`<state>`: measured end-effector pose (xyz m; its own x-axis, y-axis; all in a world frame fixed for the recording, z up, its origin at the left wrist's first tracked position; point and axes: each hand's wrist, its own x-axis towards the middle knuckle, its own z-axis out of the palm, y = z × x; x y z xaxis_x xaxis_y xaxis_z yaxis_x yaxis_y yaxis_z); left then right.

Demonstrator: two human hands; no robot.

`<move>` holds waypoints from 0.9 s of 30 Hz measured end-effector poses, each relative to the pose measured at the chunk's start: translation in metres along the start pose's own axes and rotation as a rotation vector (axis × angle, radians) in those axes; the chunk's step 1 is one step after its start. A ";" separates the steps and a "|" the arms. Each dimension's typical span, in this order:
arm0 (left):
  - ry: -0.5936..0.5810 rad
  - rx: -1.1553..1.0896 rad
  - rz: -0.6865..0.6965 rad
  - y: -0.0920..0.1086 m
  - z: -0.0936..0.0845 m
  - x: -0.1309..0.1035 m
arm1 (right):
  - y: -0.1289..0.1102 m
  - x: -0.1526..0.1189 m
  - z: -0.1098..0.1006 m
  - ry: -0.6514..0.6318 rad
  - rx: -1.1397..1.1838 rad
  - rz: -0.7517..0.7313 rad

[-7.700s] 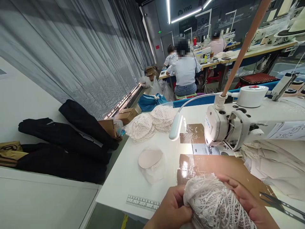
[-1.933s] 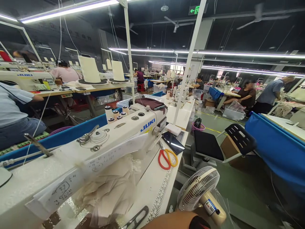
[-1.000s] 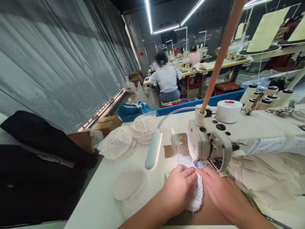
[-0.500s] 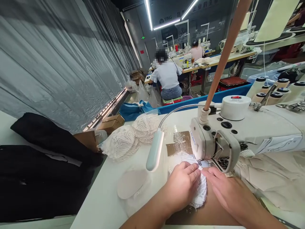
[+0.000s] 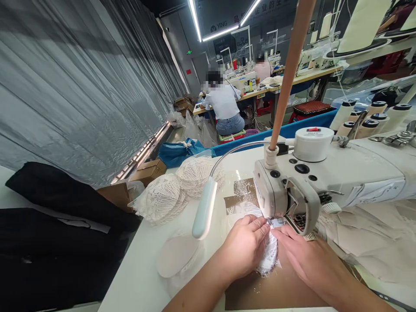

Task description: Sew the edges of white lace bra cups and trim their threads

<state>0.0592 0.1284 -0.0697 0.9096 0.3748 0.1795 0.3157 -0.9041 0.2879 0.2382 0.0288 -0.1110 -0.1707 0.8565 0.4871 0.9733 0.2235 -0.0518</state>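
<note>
The white lace piece (image 5: 269, 256) is under the front end of the big white sewing machine (image 5: 338, 169), right by the part where the needle goes. Part of it sticks out behind the left hand (image 5: 248, 242), and part comes out in front, over a brown sheet (image 5: 276, 292) on the white desk (image 5: 130, 271). The left hand lies on top of the lace, with its fingers close together and a bit bent, and the tips are near the needle part. Its thumb is hidden, so I cannot tell if its grip pinches the lace or just presses it down. The right hand (image 5: 299, 249) is on the other side, with its pointing finger at the edge of the lace. I cannot tell how tight or open that grip is. A small lamp (image 5: 204, 210) on a bendy metal neck hangs to the left of the machine. A pale oval pad (image 5: 177, 255) with thin see-through cloth lies on the desk to the left of the lamp. Farther back are two piles of round lace pieces (image 5: 162, 197), side by side. Crumpled cream cloth (image 5: 364, 242) lies to the right, under the machine's arm. Spools of thread (image 5: 344, 115) stand behind the machine.
</note>
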 end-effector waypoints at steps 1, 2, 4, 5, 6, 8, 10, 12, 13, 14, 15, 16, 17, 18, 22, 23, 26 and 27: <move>-0.001 0.002 0.005 0.000 -0.001 0.000 | -0.001 0.000 0.000 0.005 -0.009 0.001; 0.001 0.001 0.009 -0.001 -0.001 -0.001 | -0.002 0.000 -0.001 0.008 -0.014 -0.003; -0.002 -0.011 0.016 -0.002 -0.003 -0.001 | -0.004 0.001 -0.002 0.015 -0.015 -0.017; -0.007 -0.018 0.018 -0.002 -0.003 -0.001 | -0.004 0.001 -0.003 0.008 -0.007 -0.022; -0.013 -0.024 0.019 -0.003 -0.003 -0.001 | -0.005 0.002 -0.005 -0.004 0.007 -0.023; -0.020 -0.031 0.018 -0.005 -0.003 -0.001 | -0.005 0.003 -0.007 -0.025 0.034 -0.027; -0.017 -0.034 0.014 -0.008 -0.003 0.000 | -0.005 0.004 -0.008 -0.049 0.062 -0.035; -0.004 -0.031 0.003 -0.009 -0.002 0.001 | -0.005 0.004 -0.008 -0.068 0.085 -0.043; 0.008 -0.028 -0.006 -0.010 -0.001 0.001 | -0.004 0.003 -0.007 -0.077 0.095 -0.037; 0.022 -0.026 -0.016 -0.010 0.000 0.001 | -0.004 0.002 -0.006 -0.083 0.103 -0.031; 0.038 -0.023 -0.029 -0.010 0.001 0.001 | -0.004 0.002 -0.006 -0.086 0.110 -0.032; 0.051 -0.020 -0.043 -0.010 0.002 0.000 | -0.004 0.002 -0.005 -0.088 0.110 -0.037; 0.062 -0.018 -0.058 -0.010 0.004 -0.001 | -0.003 0.002 -0.005 -0.092 0.109 -0.047; 0.070 -0.015 -0.074 -0.010 0.005 -0.002 | -0.003 0.002 -0.006 -0.094 0.107 -0.063; 0.072 0.004 -0.136 -0.009 0.010 -0.006 | -0.001 0.004 -0.007 -0.065 0.112 -0.103; 0.071 0.010 -0.154 -0.008 0.010 -0.006 | -0.001 0.003 -0.007 -0.064 0.124 -0.109; 0.059 0.018 -0.225 -0.006 0.006 -0.009 | 0.002 -0.001 -0.005 -0.080 0.156 -0.119; 0.049 0.007 -0.246 -0.005 0.002 -0.010 | 0.004 -0.004 -0.004 -0.091 0.172 -0.125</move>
<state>0.0493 0.1287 -0.0752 0.7910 0.5932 0.1498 0.5283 -0.7857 0.3217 0.2431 0.0243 -0.1103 -0.3089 0.8538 0.4191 0.9047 0.3997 -0.1476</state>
